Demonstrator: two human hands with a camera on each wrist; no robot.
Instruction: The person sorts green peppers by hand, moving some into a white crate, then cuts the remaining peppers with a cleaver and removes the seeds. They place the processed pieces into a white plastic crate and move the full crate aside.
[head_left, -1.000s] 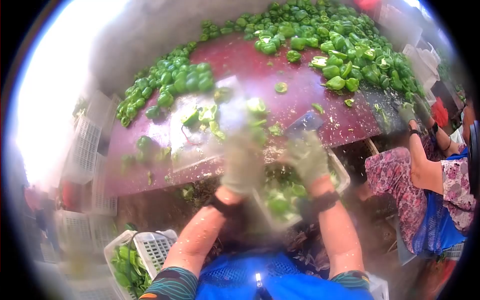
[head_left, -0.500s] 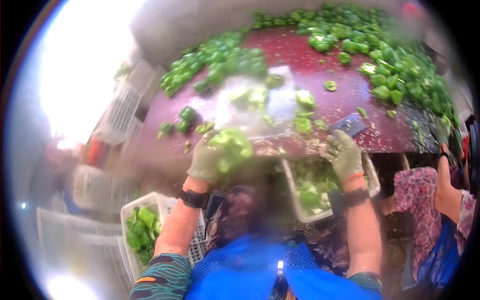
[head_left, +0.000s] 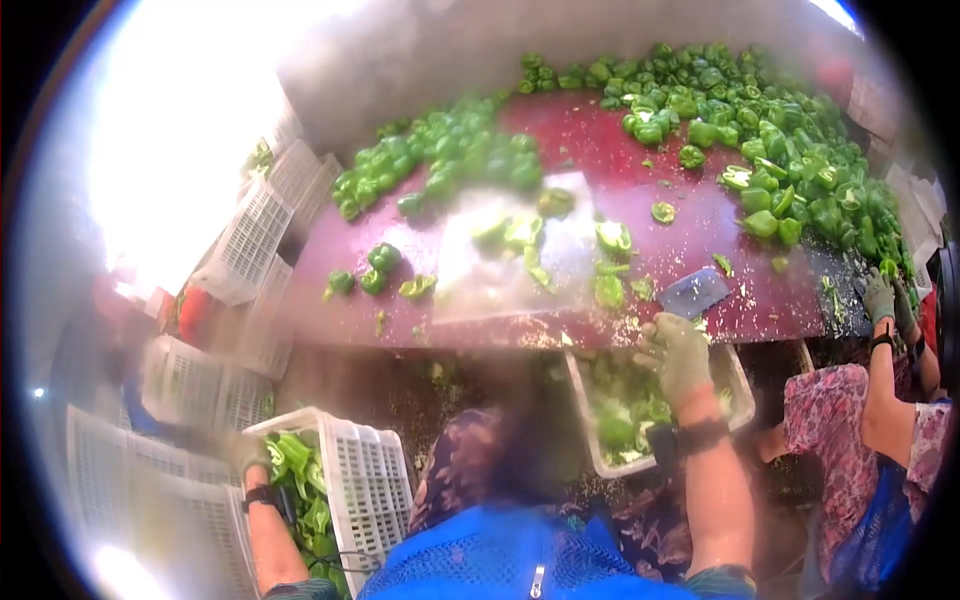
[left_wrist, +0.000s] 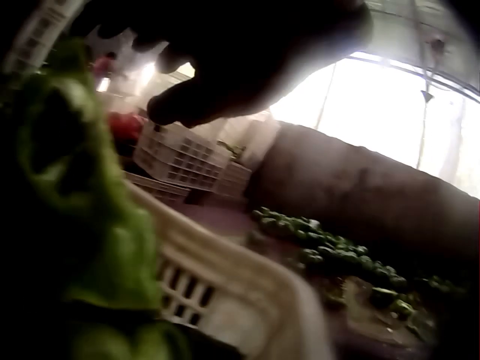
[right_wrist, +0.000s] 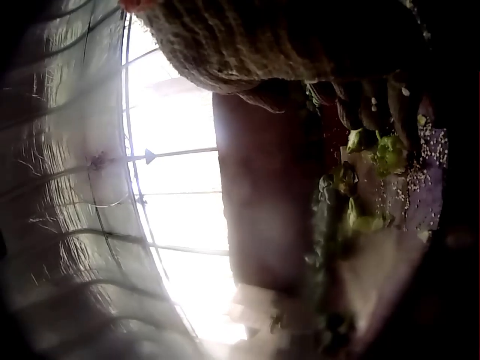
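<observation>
My gloved left hand (head_left: 254,452) is over the left rim of a white slatted crate (head_left: 370,480), beside cut green pepper pieces (head_left: 300,465) piled in it. In the left wrist view its fingers (left_wrist: 225,82) appear dark and loosely spread, with nothing between them; a large pepper piece (left_wrist: 112,225) is close by the camera. My gloved right hand (head_left: 675,352) hovers at the table's front edge with its fingers loosely bent and holding nothing. Just beyond it a wide flat blade (head_left: 694,293) lies on the table (head_left: 740,245). Its handle is hidden.
Below the table edge stands a white bin (head_left: 742,395) with pepper scraps. Whole green peppers (head_left: 700,80) are heaped along the back. Halved pieces lie on a pale board (head_left: 470,285). Stacked crates (head_left: 250,240) stand left; another person's gloved hand (head_left: 880,295) works at right.
My left hand has carried a cut pepper from the table's front down left to the crate and let it go. My right hand has stayed near the blade. The view has shifted.
</observation>
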